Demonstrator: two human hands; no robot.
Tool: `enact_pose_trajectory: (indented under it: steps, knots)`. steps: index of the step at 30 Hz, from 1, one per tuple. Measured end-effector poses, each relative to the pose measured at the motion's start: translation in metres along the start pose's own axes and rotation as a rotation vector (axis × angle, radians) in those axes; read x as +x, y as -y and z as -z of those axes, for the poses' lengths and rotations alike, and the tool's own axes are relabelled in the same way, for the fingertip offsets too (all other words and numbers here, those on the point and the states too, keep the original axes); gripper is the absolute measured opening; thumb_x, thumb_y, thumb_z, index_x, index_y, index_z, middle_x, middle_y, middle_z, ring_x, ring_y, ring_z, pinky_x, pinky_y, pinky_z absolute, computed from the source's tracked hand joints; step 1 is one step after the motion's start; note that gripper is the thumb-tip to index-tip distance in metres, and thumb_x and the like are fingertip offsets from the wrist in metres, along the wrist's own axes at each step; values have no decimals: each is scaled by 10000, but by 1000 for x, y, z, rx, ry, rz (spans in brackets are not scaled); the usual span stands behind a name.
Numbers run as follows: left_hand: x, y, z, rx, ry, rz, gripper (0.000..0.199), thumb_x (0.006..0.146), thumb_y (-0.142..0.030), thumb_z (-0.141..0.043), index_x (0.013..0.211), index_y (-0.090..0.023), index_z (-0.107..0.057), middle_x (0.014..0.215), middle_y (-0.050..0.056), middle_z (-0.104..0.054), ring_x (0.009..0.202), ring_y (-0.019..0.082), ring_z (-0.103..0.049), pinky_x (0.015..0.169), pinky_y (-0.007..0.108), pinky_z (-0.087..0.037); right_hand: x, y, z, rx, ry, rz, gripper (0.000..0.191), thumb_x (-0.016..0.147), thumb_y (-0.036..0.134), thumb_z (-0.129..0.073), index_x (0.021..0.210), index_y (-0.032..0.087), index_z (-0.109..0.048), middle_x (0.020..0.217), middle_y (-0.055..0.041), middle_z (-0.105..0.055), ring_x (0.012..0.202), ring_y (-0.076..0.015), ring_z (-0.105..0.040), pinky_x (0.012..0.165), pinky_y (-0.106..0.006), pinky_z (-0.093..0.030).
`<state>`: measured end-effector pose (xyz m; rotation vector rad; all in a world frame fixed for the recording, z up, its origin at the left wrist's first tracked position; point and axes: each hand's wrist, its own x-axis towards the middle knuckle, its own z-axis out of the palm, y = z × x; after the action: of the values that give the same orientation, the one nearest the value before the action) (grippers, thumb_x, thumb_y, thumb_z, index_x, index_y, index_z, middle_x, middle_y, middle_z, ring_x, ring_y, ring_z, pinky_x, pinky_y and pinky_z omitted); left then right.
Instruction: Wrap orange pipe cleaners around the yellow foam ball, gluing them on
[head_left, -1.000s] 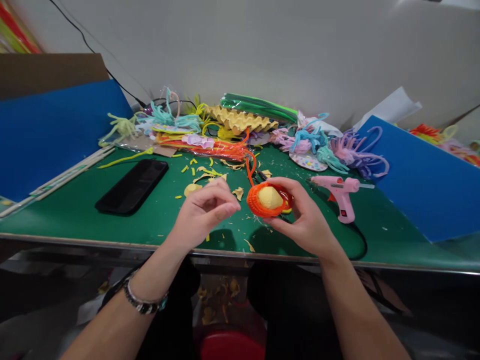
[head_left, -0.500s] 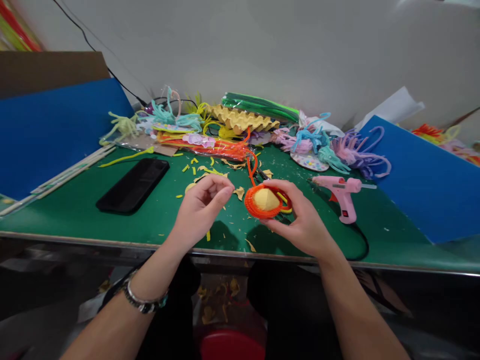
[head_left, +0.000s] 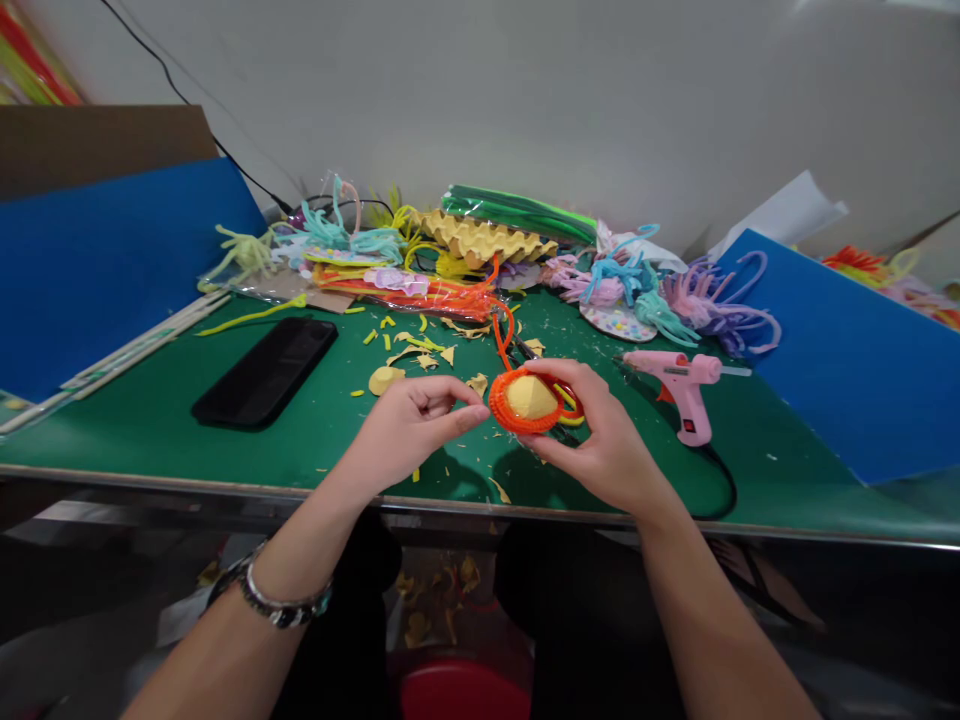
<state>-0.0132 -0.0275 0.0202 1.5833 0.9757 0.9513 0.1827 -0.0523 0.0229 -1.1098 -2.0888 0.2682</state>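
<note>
My right hand (head_left: 600, 430) grips an egg-carton cup (head_left: 531, 397) by its right side, thumb below and fingers above. Orange pipe cleaner (head_left: 510, 412) is coiled around the pale yellow cup, and a loose orange length trails behind toward the back. Close to the coil's left edge, my left hand (head_left: 416, 425) has its thumb and forefinger pinched together. Anything between those fingertips is too small to make out. Another cut cup (head_left: 386, 380) lies on the table beyond my left hand, among carton scraps (head_left: 478, 383) and short yellow pipe-cleaner bits.
A black phone (head_left: 266, 372) lies at left. On the right rests a pink glue gun (head_left: 686, 385) with its cord over the table edge. Pipe-cleaner bundles (head_left: 420, 290), an egg carton (head_left: 480, 240) and a green pack (head_left: 521, 212) line the back. Blue boards (head_left: 847, 360) flank both sides.
My left hand has moved right and slightly down toward the orange coil, its fingers extending, uncovering the loose cup behind it. My right hand has tilted the wrapped cup slightly.
</note>
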Motion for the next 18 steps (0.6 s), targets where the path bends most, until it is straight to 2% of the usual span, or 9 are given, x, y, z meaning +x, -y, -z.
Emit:
enact_pose_trajectory:
  steps: [5,7,13,15,16,18]
  knots:
    - [1,0,2,-154,43,-3,218,658,-362,-622,615,-160,-550,471,-68,-337,439,59,-239,410,187,-161,0,-2,-1,-22,-4,6,462,762,259,-629,1182,257,-435,1159,-53,-556,1056,-212,-532,907,-361,-420]
    - [0,-1,4,-178,94,10,218,668,-361,-616,625,-162,-538,507,-60,-362,459,63,-253,423,189,-175,-1,-3,-2,-31,-6,6,478,759,256,-632,1192,262,-428,1165,-52,-553,1059,-212,-530,901,-357,-422]
    - [-4,-2,7,-197,466,53,219,748,-343,-588,636,-164,-528,558,-48,-384,500,80,-296,464,208,-236,-1,-4,-2,-65,-28,4,486,760,272,-623,1201,271,-418,1175,-55,-550,1068,-227,-524,885,-367,-423]
    - [-5,0,9,-269,538,-28,246,761,-359,-598,624,-167,-529,577,-37,-400,517,89,-321,480,217,-264,-1,-4,-2,-65,-23,3,482,762,267,-620,1199,274,-418,1173,-52,-550,1066,-226,-525,891,-370,-420]
    - [-5,1,9,-312,532,-93,261,765,-370,-602,616,-166,-534,609,-24,-421,533,93,-339,492,223,-282,-1,-4,-2,-62,-18,3,480,763,266,-620,1199,275,-418,1171,-50,-551,1062,-223,-526,893,-368,-419]
    - [-5,4,10,-398,439,-236,285,771,-386,-607,602,-163,-548,712,11,-467,569,99,-371,524,235,-317,-2,-4,-1,-58,-14,1,480,766,266,-620,1199,274,-415,1166,-47,-554,1049,-215,-531,890,-362,-421]
